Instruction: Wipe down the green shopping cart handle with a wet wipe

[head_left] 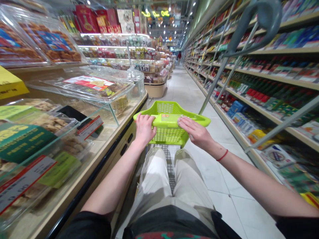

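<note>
A bright green shopping cart [168, 135] with a lattice basket stands directly before my legs. My left hand [145, 127] is closed around the left part of its green handle [164, 120], thumb toward the middle. On the right part of that handle lies my right hand [195, 130], fingers together and stretched out over the top, not wrapped round it. A red cord circles the right wrist. The handle hides part of the basket, and I cannot make out anything inside it.
At left runs a display counter [107, 146] with a glass edge, price tags and clear boxes of snacks [99, 83]. Tall stocked shelves [264, 109] line the right, with a grey metal pole [213, 84] slanting in front. The tiled aisle [178, 78] leads ahead to a distant person [179, 56].
</note>
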The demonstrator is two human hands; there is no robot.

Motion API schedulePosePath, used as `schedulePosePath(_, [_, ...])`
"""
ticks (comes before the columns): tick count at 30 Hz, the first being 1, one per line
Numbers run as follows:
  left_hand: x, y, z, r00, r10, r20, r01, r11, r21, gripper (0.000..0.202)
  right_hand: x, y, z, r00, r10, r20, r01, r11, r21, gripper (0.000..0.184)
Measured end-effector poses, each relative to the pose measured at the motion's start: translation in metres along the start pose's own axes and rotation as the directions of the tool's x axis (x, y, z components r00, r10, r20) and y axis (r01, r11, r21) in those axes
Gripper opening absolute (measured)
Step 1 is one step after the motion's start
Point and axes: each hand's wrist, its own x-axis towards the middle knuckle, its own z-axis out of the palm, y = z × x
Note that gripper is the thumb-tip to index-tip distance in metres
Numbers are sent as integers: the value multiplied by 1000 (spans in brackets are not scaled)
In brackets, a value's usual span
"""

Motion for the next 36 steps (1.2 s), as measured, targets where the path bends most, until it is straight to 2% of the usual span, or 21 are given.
schedulePosePath(3, [0,3,-1,1000,-3,1,3,1000,7,32,12,-11,10,995,93,-42,-92,995,24,58])
schedulePosePath(7, [-1,4,-2,1000,-8,12,7,1000,22,31,53,-33,32,999,34,19,-35,997,68,49])
schedulePosePath(10, [-1,3,-4,1000,0,14,-1,1000,31,30,71,-38,39,999,39,30,-42,994,98,44])
schedulePosePath(15, [-1,2,-4,1000,-3,12,3,999,34,31,54,-19,24,984,176,19,-178,979,103,41])
schedulePosePath(18, [0,4,-4,1000,-9,4,8,999,33,31,41,-8,12,939,343,-15,-343,939,33,38])
schedulePosePath(21, [-1,7,-4,1000,-15,-2,15,999,32,31,47,-12,14,895,445,-13,-445,895,2,39])
schedulePosePath(27, [-1,6,-5,1000,-12,0,12,998,57,32,102,-46,48,917,391,80,-395,918,33,37])
schedulePosePath(30, [-2,3,-5,1000,-6,6,6,998,63,32,115,-48,50,906,400,139,-408,912,37,32])
schedulePosePath(32, [-2,2,-5,1000,-6,4,6,998,61,32,112,-38,41,873,454,180,-461,887,-1,31])
schedulePosePath(33, [-2,2,-5,1000,-8,1,8,998,58,32,109,-32,35,840,505,199,-507,861,-44,31])
schedulePosePath(36, [-1,4,-5,1000,-16,-4,16,999,48,31,100,-12,16,697,675,242,-638,738,-221,34])
